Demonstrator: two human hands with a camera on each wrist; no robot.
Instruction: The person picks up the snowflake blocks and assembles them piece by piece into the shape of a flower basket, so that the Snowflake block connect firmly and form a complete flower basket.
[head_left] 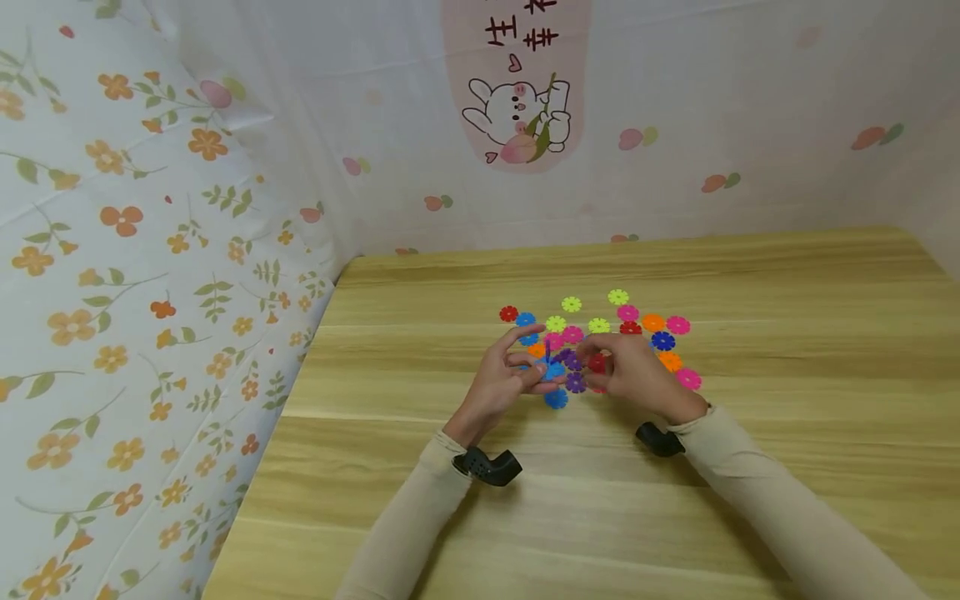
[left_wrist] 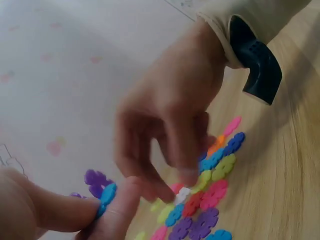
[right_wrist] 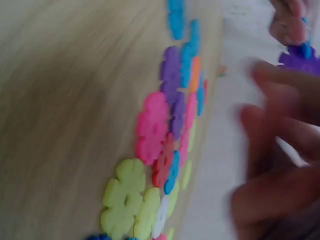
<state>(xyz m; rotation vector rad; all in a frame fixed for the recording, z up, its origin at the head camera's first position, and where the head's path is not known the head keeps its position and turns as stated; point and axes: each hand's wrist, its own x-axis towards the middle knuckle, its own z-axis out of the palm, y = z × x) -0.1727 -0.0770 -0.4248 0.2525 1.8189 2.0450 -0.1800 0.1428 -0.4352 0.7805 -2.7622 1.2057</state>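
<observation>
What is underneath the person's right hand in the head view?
Under the right hand, a red flower-shaped piece partly shows near the fingers, on the wooden table. Whatever lies behind the palm is covered in that view.

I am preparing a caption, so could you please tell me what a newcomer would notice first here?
Most likely the bright flower-shaped discs on the wood-grain table. Over them, the left hand pinches a blue disc with a purple disc against it, the right hand close by. Next comes the bunny printed sideways on the cloth behind.
</observation>
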